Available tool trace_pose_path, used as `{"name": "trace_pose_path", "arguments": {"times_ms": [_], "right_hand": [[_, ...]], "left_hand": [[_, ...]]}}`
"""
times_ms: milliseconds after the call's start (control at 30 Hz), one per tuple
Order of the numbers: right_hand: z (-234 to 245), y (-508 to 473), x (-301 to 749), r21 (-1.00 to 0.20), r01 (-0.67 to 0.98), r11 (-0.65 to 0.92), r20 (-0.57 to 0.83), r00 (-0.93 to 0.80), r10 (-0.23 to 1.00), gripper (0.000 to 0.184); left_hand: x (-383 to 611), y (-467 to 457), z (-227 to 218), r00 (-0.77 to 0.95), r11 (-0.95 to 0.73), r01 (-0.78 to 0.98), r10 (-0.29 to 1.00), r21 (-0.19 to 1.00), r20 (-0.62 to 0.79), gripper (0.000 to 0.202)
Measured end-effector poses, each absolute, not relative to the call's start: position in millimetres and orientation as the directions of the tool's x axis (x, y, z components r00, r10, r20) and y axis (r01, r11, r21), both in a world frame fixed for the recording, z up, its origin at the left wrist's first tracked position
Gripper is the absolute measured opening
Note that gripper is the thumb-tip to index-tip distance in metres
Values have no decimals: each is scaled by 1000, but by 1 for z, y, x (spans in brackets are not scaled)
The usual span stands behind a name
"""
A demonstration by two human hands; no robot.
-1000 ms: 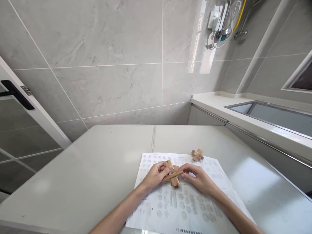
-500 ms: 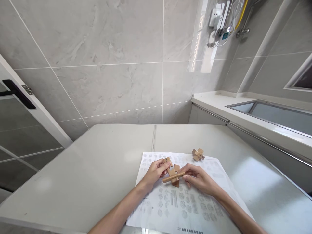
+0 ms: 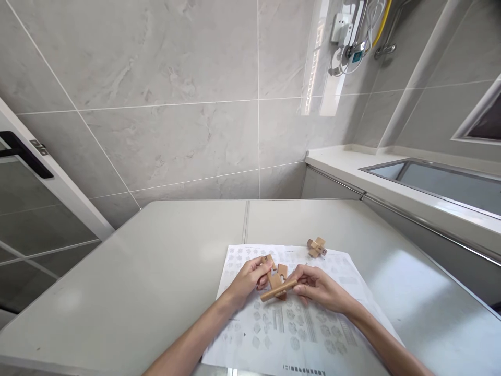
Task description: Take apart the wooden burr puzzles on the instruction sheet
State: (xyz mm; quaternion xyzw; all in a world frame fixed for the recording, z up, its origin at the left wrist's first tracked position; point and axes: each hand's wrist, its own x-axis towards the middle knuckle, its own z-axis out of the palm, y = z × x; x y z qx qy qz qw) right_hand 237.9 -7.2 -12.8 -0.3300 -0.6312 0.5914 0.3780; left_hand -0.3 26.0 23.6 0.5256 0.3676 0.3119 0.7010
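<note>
My left hand (image 3: 250,278) pinches a marked wooden puzzle piece (image 3: 269,260) between thumb and fingers, above a printed sheet (image 3: 270,344). From the other side, my right hand (image 3: 323,288) grips one end of a long wooden stick (image 3: 276,292), which slants down to the left. Between the hands are more notched wooden puzzle pieces (image 3: 282,270), partly covered by the stick. Whether these pieces rest on the paper or join the piece in my left hand, I cannot tell. Beyond my right hand sits an assembled cross-shaped wooden puzzle (image 3: 317,247) at the sheet's far edge.
The paper lies on a pale table (image 3: 156,271) with a seam down its middle. A tiled wall rises behind. To the right runs a counter with a sink (image 3: 430,183); a door with a black handle (image 3: 27,154) stands at left.
The stick in my right hand has tilted a little more and sits slightly lower across the pieces. My left hand keeps its hold. The view has shifted slightly.
</note>
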Motion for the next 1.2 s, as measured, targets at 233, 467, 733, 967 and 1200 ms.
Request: {"name": "trace_pose_path", "arguments": {"times_ms": [233, 467, 733, 967, 1200], "right_hand": [[-6, -7, 239, -995, 8, 101, 84, -490, 868, 32], [-9, -8, 233, -993, -48, 112, 121, -494, 861, 28], [-17, -5, 218, -987, -154, 55, 118, -436, 892, 33], [-24, -7, 221, -969, -245, 24, 141, -474, 869, 30], [-10, -8, 226, -980, -198, -8, 86, -461, 883, 28]], "left_hand": [[2, 26, 21, 504, 270, -97, 844, 958, -187, 48], [5, 26, 20, 474, 295, -100, 854, 950, -215, 47], [12, 19, 14, 439, 277, -118, 876, 954, -200, 50], [10, 24, 12, 433, 254, -118, 883, 960, -180, 49], [-1, 34, 13, 268, 84, 7, 960, 996, -83, 43]]}}
